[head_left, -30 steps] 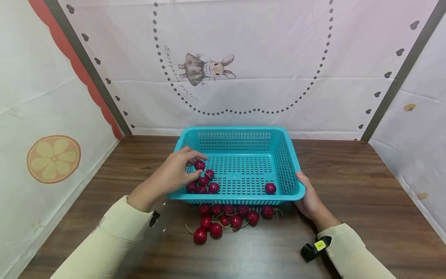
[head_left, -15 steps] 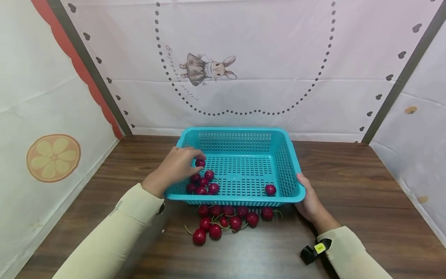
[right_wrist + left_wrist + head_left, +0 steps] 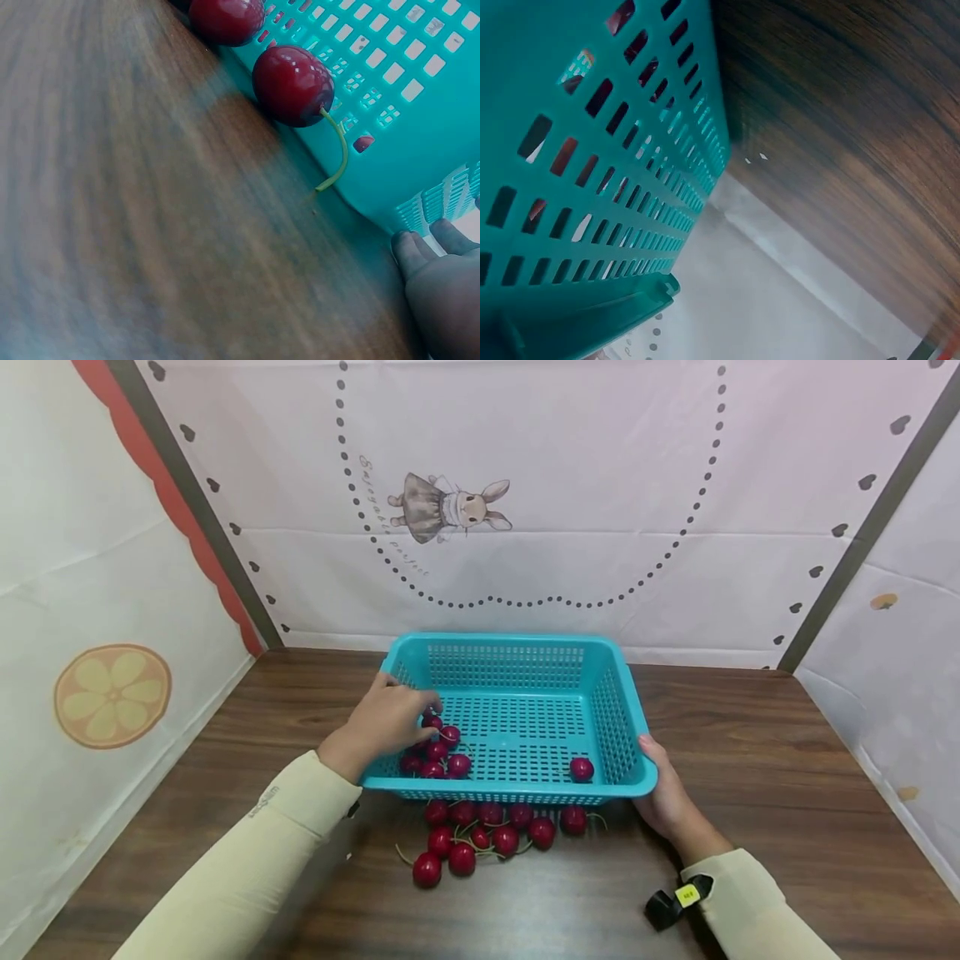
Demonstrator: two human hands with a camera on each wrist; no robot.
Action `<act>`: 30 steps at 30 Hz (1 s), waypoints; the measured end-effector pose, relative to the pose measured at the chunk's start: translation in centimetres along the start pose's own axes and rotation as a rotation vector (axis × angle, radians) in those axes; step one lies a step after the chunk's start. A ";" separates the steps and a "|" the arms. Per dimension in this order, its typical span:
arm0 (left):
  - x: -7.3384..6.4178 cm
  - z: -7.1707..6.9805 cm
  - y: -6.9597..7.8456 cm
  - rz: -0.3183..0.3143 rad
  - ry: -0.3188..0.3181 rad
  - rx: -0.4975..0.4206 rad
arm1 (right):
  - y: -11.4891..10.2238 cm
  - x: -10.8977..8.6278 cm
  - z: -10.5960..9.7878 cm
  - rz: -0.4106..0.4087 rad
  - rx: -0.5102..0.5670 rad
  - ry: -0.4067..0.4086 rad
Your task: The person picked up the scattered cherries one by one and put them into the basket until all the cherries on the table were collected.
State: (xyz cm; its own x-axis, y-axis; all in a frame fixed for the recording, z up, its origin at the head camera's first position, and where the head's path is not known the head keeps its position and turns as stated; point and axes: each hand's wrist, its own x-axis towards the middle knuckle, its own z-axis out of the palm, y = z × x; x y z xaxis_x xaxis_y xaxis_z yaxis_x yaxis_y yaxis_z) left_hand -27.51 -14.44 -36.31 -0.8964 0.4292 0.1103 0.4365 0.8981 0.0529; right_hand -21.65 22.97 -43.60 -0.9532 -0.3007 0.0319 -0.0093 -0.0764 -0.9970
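Observation:
A teal plastic basket point(image 3: 517, 791) with slotted walls stands near the back of the table. My left hand point(image 3: 382, 718) reaches over its left side and pinches a red cherry point(image 3: 432, 722) between thumb and fingers, low over several cherries point(image 3: 458, 766) in the front left corner. One cherry point(image 3: 581, 769) lies alone at the front right inside. My right hand point(image 3: 666, 789) grips the basket's front right corner, thumb at the rim. In the right wrist view, fingertips point(image 3: 409, 251) show beside the basket wall. The left wrist view shows the basket's slotted side point(image 3: 555, 45), with the left hand hidden.
Several stemmed cherries point(image 3: 505, 839) lie on the brown wooden table point(image 3: 562, 910), close against the basket's front wall. A cherry with a green stem point(image 3: 292, 86) is the nearest to the right hand. A white printed cloth point(image 3: 585, 552) hangs right behind the basket.
The left hand has come in over the basket's left side and lowered the cherry towards the others. The right hand has stayed on the corner, and the basket has hardly moved.

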 end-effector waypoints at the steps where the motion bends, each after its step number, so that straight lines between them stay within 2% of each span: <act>1: 0.0 0.0 0.0 0.006 -0.003 0.012 | 0.0 0.0 0.0 -0.004 0.003 0.000; 11: -0.1 0.3 0.2 0.036 -0.039 0.121 | 0.0 -0.2 -0.1 0.000 0.005 0.000; 25: -0.5 -0.1 0.8 0.058 -0.046 0.174 | 0.0 -0.1 0.0 -0.002 0.006 -0.017; 30: -0.4 -0.1 0.7 0.066 -0.039 0.158 | -0.1 -0.1 0.0 -0.007 0.012 -0.018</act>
State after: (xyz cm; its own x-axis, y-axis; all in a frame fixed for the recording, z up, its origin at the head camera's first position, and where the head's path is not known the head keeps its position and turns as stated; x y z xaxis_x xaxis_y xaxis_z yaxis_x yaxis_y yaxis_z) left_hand -26.88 -13.98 -36.24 -0.8701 0.4880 0.0696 0.4795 0.8706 -0.1098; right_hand -21.52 23.02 -43.55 -0.9475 -0.3173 0.0405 -0.0125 -0.0899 -0.9959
